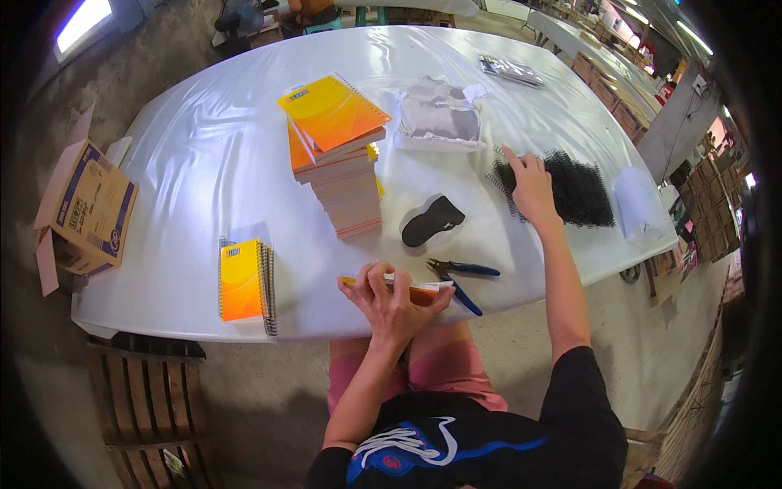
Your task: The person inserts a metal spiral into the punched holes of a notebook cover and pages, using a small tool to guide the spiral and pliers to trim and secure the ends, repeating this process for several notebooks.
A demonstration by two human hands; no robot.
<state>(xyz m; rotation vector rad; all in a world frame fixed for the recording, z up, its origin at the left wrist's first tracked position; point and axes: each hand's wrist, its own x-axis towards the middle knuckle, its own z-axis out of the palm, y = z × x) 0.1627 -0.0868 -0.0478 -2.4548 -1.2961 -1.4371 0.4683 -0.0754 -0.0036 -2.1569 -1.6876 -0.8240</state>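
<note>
My left hand [391,306] is closed around a small notebook block [428,292] with a yellow-orange cover, held on edge at the table's near side. Stretched far forward, my right hand [531,186] is at the left edge of a pile of black spiral binding coils [580,191]. Its fingers look extended, and no coil shows clearly in them. Blue-handled cutting pliers [464,269] lie with jaws apart, just right of the notebook block. Beyond them rests a black, rounded object [432,222]. A tall stack of orange notebook blocks [346,191] stands ahead of my left hand.
Finished spiral notebooks [243,281] sit at the near left of the white-covered table [204,163]. A white box [440,118] with greyish cloth-like contents stands behind the black object. A cardboard box [90,212] is at the far left, a white roll [639,204] at the right edge.
</note>
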